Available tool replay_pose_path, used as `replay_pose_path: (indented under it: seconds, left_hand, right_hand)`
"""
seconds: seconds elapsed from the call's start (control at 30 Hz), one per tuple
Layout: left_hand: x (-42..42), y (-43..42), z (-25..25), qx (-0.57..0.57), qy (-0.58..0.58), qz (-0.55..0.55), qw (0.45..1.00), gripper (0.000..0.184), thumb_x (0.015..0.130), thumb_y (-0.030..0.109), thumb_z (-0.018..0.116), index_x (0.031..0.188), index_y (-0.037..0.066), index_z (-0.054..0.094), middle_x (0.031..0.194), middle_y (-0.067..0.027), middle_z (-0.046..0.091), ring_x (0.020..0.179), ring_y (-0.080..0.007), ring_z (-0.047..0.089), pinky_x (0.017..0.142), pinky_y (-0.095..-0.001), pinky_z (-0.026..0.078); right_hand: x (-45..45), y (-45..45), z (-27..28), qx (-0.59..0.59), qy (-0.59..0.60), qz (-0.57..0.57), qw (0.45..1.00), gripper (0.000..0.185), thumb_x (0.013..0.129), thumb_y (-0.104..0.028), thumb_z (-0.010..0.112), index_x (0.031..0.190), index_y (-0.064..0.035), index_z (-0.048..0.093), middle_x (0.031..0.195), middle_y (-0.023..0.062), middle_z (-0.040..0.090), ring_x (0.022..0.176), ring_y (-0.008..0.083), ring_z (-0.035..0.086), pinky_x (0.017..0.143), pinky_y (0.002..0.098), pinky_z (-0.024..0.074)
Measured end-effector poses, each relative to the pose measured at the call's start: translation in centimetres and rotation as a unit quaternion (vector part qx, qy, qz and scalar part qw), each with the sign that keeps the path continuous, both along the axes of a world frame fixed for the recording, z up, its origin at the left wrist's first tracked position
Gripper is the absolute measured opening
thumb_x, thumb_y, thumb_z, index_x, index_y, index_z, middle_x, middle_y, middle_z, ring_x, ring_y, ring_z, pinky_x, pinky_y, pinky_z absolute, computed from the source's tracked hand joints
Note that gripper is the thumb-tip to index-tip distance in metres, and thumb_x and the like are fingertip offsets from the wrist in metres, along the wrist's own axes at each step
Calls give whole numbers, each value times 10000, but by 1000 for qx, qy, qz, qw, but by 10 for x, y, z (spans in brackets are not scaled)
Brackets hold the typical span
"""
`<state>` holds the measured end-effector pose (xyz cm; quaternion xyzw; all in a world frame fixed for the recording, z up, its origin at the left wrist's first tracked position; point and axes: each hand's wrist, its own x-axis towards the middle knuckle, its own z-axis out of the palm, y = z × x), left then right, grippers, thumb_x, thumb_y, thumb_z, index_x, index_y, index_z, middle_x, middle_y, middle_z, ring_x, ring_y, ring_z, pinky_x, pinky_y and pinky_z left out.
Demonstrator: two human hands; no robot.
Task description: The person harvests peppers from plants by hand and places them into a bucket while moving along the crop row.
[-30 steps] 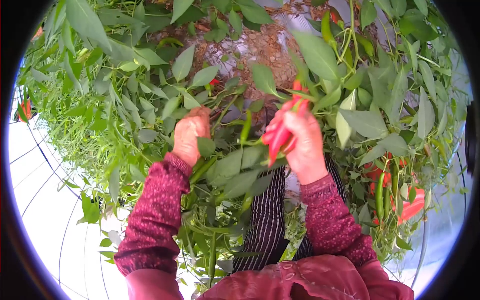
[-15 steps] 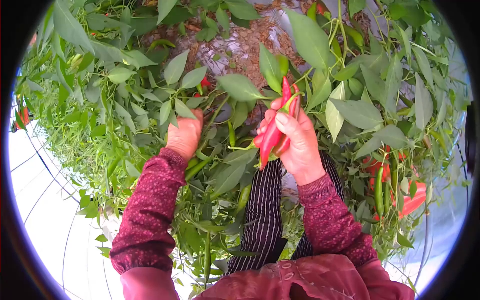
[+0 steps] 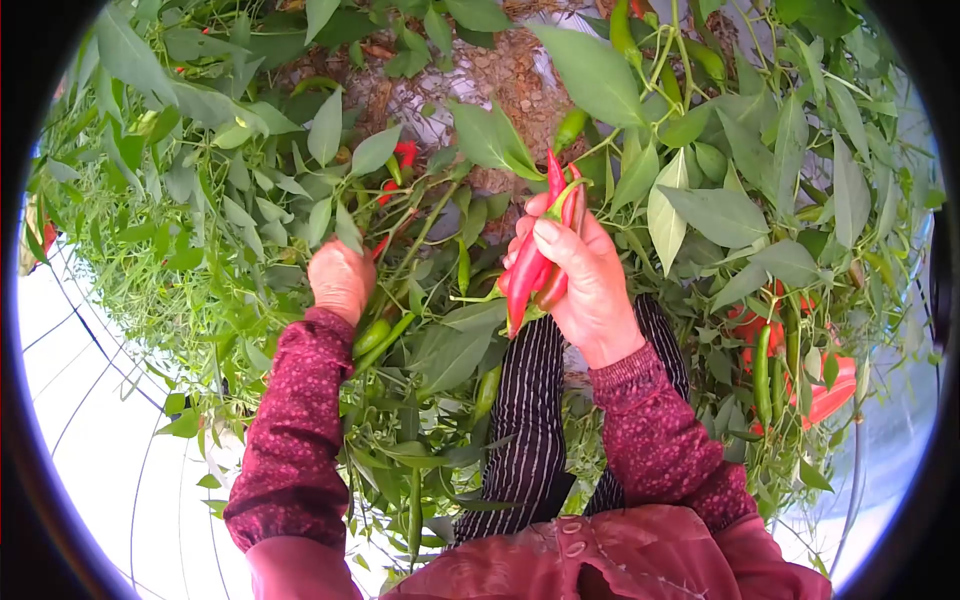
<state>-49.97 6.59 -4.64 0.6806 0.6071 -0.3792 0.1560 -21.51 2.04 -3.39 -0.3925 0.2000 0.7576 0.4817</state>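
Observation:
Several red chili peppers (image 3: 527,268) are held in my right hand (image 3: 580,285), with the thumb pressed across them and their tips pointing up and down. My left hand (image 3: 341,281) reaches among the leaves of the plant at left, its fingers mostly hidden by foliage. Just above and right of that hand, red peppers (image 3: 404,155) hang on the plant. Green peppers (image 3: 383,342) hang just below my left hand, and a small green one (image 3: 463,267) hangs between the two hands.
Leafy pepper plants stand on both sides. Green peppers (image 3: 762,375) hang at right in front of a red object (image 3: 828,393) I cannot make out. Brown soil litter (image 3: 505,75) lies at the top, and pale sheeting with dark lines (image 3: 90,420) at far left.
My left hand has moved left and slightly down into the leaves. My right hand has shifted a little left and turned, still holding the red peppers. More red peppers show near my left hand.

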Motion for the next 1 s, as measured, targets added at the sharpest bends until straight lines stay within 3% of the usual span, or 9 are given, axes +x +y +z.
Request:
replay_pose_path:
  seconds: [0.07, 0.1, 0.17, 0.23, 0.3, 0.67, 0.77, 0.87, 1.0]
  left_hand:
    - [-5, -6, -7, 48, -57, 35, 997, 146, 834, 173, 576, 945, 91, 625, 776, -146, 647, 714, -315, 636, 668, -414, 507]
    - [0, -5, -9, 63, -124, 227, 964, 150, 849, 181, 587, 946, 73, 624, 796, -114, 643, 668, -253, 601, 609, -371, 486]
    - [8, -1, -13, 85, -239, 576, 777, 175, 879, 196, 609, 948, 36, 622, 834, -52, 635, 577, -129, 530, 490, -285, 444]
    - [11, 6, -20, 97, -270, 643, 710, 124, 876, 142, 594, 941, 37, 595, 799, -55, 626, 550, -131, 522, 453, -275, 425]
    - [15, 8, -22, 122, -297, 714, 622, 83, 872, 98, 589, 919, 32, 575, 760, -74, 620, 511, -138, 533, 412, -253, 418]
    - [25, 21, 65, 113, -306, 550, 769, 83, 864, 58, 570, 842, -1, 623, 664, -44, 605, 502, -94, 538, 451, -220, 431]
    - [64, 15, 107, 82, -348, 292, 887, 112, 885, 102, 596, 830, 5, 609, 643, -22, 579, 535, -72, 533, 489, -219, 425]
    - [107, 21, 120, -26, -424, 411, 807, 70, 879, 71, 607, 864, 3, 614, 673, 0, 591, 569, -62, 558, 523, -202, 456]
    - [121, 58, 103, -181, -420, 408, 790, 156, 916, 148, 571, 908, 2, 627, 720, -26, 617, 570, -85, 562, 557, -215, 468]
  right_hand:
    - [-1, 2, 1, -8, 11, -10, 1000, 191, 863, -85, 633, 1043, -76, 568, 855, -16, 586, 779, 82, 579, 701, 241, 484]
    - [-2, 1, 0, -12, 7, -8, 1000, 190, 862, -87, 637, 1040, -77, 572, 857, -17, 586, 781, 80, 576, 705, 241, 482]
    - [-4, -2, -2, -15, 4, -6, 1000, 188, 860, -90, 640, 1037, -78, 576, 858, -19, 587, 783, 77, 573, 709, 240, 481]
    - [-6, -6, -7, -8, -26, 20, 999, 252, 876, -149, 607, 1104, -76, 531, 894, 54, 587, 785, 195, 609, 660, 392, 551]
    - [-7, -6, -8, -4, -24, 13, 1000, 253, 876, -149, 607, 1105, -73, 530, 892, 55, 586, 783, 192, 608, 661, 388, 549]
    - [-6, -1, -1, -11, 34, -4, 999, 240, 851, -133, 645, 1064, -70, 553, 911, 20, 587, 809, 138, 596, 717, 316, 514]
    - [-7, 1, 2, 32, 39, 51, 997, 263, 831, -103, 670, 1068, -61, 564, 976, 11, 608, 862, 100, 591, 785, 260, 487]
    - [-11, 8, 18, 58, 32, 109, 992, 355, 810, -69, 681, 1133, -26, 541, 971, 16, 622, 888, 94, 590, 806, 263, 491]
    - [-11, -2, 9, 133, 68, 221, 964, 601, 804, -66, 685, 1325, -2, 391, 944, -10, 580, 908, 95, 600, 838, 254, 487]
